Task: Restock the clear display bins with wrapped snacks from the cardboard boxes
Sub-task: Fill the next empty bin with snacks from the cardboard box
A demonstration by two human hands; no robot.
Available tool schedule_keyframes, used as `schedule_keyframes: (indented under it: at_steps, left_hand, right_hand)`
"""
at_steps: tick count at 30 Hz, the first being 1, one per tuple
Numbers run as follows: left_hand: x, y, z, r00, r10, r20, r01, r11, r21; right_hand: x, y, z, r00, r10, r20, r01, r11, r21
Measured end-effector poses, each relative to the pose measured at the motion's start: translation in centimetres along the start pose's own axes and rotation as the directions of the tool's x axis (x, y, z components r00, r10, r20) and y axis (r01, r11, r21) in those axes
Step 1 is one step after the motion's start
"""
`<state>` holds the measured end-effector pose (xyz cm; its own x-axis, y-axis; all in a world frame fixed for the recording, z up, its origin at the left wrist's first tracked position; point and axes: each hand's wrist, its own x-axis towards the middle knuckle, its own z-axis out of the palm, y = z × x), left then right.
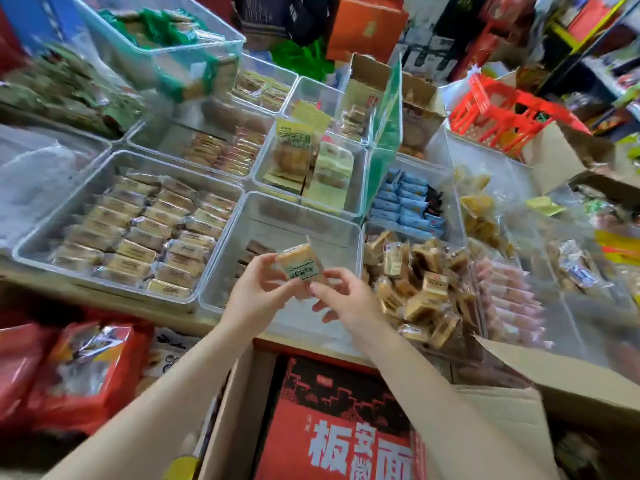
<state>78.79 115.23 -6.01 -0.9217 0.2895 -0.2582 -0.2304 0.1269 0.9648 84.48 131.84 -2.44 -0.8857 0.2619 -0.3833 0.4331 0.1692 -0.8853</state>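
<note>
We hold one wrapped snack (300, 266) between both hands: our left hand (254, 295) pinches its left end with thumb and fingers, and our right hand (349, 301) pinches its lower right corner. The snack hangs above the near bin (221, 271), our landmark, which is nearly bare, with only a few brown packets (247, 259) on its floor.

Left of the near bin, touching it, a wide bin (69, 206) carries rows of tan packets. Behind the near bin stands a bin (360, 188) of green-labelled cakes. Right of it lies a heap of gold-wrapped squares (420, 289), with blue packets (403, 202) behind those and pink ones (509, 299) farther right. In front of the near bin, under our forearms, an open cardboard box (235, 410) holds a red printed carton (332, 427). Red bags (79, 368) sit left of that box. A red crate (505, 112) stands well behind, to the right.
</note>
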Motion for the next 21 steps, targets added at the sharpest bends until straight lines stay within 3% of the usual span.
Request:
schedule_keyframes:
  at_steps: [2, 4, 6, 7, 10, 15, 21]
  left_hand:
    - [2.7, -1.6, -2.6, 0.991, 0.096, -0.092, -0.059, 0.94, 0.336]
    - [5.2, -3.9, -5.5, 0.962, 0.231, -0.147, -0.068, 0.724, 0.687]
    - [6.9, -6.5, -7.6, 0.97, 0.225, -0.088, -0.038, 0.503, 0.863]
    - [7.3, -7.7, -8.1, 0.981, 0.186, -0.062, -0.028, 0.447, 0.894]
    - [7.7, -9.2, -8.0, 0.981, 0.189, -0.04, -0.039, 0.399, 0.916]
    - [7.8, -9.0, -7.8, 0.978, 0.194, -0.073, -0.011, 0.402, 0.915]
    - [8.0, -9.4, -7.7, 0.975, 0.208, -0.082, -0.011, 0.41, 0.912]
  right_hand:
    - [3.3, -0.3, 0.6, 0.998, -0.036, -0.058, 0.028, 0.992, -0.122]
    - [6.7, -0.3, 0.8, 0.989, -0.08, -0.125, 0.038, 0.951, -0.306]
    - [10.1, -0.2, 1.1, 0.981, -0.118, -0.154, 0.023, 0.86, -0.509]
    - [12.0, -0.1, 1.3, 0.979, -0.128, -0.159, 0.012, 0.813, -0.582]
    - [17.2, 0.2, 2.8, 0.978, -0.119, -0.169, -0.029, 0.733, -0.68]
    - [23.8, 2.5, 6.6, 0.986, -0.09, -0.138, -0.022, 0.759, -0.651]
    - [26.5, 5.5, 9.9, 0.984, 0.055, 0.167, 0.078, 0.719, -0.691]
